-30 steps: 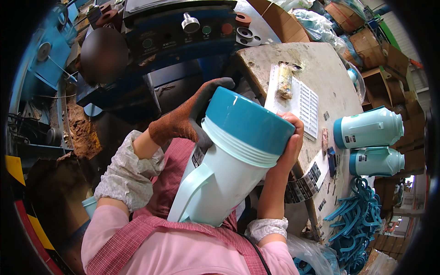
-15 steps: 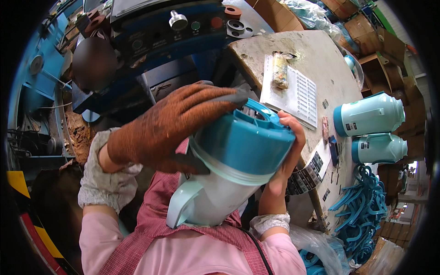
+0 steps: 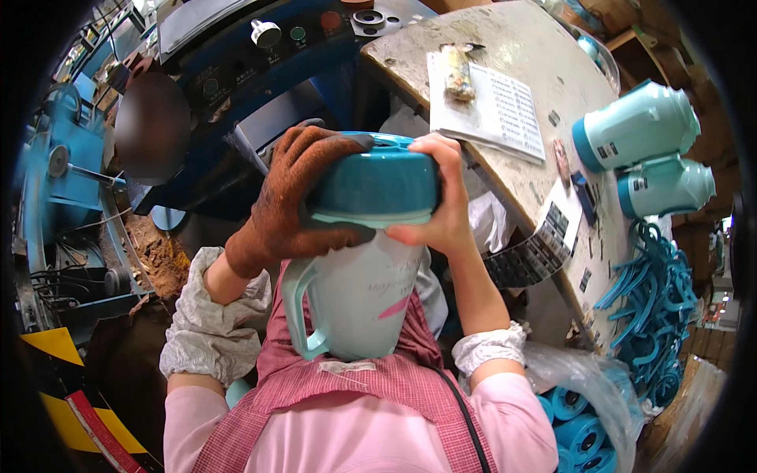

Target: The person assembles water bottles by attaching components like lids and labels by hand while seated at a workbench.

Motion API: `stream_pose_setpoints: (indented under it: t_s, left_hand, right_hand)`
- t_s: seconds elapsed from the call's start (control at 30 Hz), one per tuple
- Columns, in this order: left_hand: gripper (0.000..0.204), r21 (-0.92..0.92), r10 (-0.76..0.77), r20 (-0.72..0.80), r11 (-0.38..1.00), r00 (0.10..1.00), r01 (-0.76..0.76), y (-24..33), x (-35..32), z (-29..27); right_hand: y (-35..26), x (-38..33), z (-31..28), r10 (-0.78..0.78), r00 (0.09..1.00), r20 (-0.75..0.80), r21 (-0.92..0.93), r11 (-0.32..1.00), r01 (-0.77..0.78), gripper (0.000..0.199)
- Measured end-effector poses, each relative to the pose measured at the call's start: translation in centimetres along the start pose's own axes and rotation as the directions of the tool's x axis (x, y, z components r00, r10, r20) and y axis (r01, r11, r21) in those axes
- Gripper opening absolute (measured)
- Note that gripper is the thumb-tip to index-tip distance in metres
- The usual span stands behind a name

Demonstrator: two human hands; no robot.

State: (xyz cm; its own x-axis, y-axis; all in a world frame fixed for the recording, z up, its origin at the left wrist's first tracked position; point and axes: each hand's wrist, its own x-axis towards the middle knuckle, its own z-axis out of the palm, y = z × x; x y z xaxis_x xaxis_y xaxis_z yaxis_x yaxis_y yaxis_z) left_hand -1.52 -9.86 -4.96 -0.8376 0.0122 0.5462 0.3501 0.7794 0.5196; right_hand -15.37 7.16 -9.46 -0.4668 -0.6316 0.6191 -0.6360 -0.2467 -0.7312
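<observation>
A pale green thermos jug (image 3: pixel 371 276) rests upside down against my apron, its loop handle on the left side. Its dark teal base (image 3: pixel 378 185) faces up and away from me. My left hand (image 3: pixel 296 197), in a brown work glove with dark fingertips, is wrapped round the left side of the teal base. Bare, my right hand (image 3: pixel 443 197) grips the base's right side, thumb below the rim and fingers over the top edge.
To the right stands a worn worktable (image 3: pixel 505 31) with a stack of label sheets (image 3: pixel 489 110), two more jugs (image 3: pixel 643 126) lying down, and a heap of teal straps (image 3: pixel 650 315). A bag of teal parts (image 3: pixel 583 433) sits below. Ahead is a machine panel (image 3: pixel 292 59).
The jug has turned more upright and shifted left, its printed side now facing me. My right hand has moved with its thumb round to the front; both hands keep hold.
</observation>
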Motion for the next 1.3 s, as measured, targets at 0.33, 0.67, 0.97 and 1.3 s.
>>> stream_pose_setpoints:
  t_s: [0.33,0.67,0.97,1.3]
  left_hand:
    - [0.081,-0.307,-0.366,-0.063,0.892,0.929,0.331,0.8,-2.6,1.3]
    - [0.048,0.558,0.226,-0.158,0.823,0.961,-0.101,-0.1,-14.0,3.0]
    - [0.024,0.393,0.350,0.037,0.856,0.936,-0.336,0.8,-7.6,4.7]
    - [0.019,-0.266,-0.197,0.260,0.927,0.945,0.266,6.7,-2.3,8.1]
  right_hand:
    - [2.1,-0.1,3.9,-0.019,0.952,-0.304,0.061,0.997,0.039,0.015]
    - [3.1,-9.8,-12.5,0.404,0.748,-0.526,-0.035,0.869,-0.494,0.020]
    - [-0.3,-32.1,-50.3,-0.451,0.130,-0.883,0.001,-0.279,-0.960,0.033]
    - [-2.0,-22.6,-48.9,-0.386,0.603,-0.698,-0.606,-0.130,-0.785,0.050]
